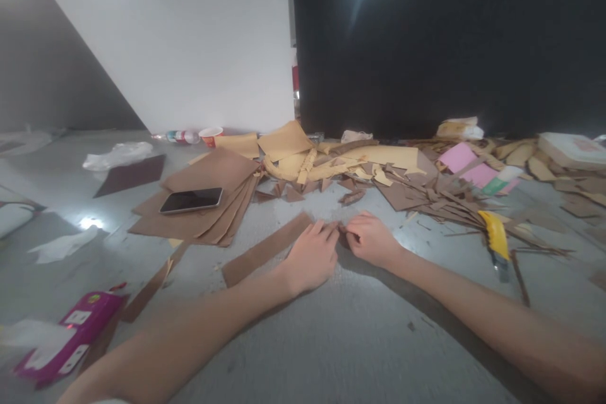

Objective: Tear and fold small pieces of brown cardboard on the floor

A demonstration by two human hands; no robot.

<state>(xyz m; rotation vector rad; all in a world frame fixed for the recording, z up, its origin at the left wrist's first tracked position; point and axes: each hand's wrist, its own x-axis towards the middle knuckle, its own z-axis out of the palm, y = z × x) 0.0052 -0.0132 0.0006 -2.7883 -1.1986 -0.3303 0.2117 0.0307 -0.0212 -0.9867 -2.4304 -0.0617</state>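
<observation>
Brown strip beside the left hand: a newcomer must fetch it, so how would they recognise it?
On the grey surface, find the brown sheets stacked under the black phone. Between them and the left forearm, the brown strip slants toward the left hand. Narrower than those sheets, it is straight-edged, unlike the jagged scraps beyond.

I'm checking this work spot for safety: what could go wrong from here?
The yellow cutter lies just beyond the right forearm. I can't tell whether its blade is out; if so, a sideways sweep of the right hand might meet it.

The phone rests on stacked brown sheets, so pulling one out could make it slide.

The brown strip lies right by the left hand, which could nudge it askew.
</observation>
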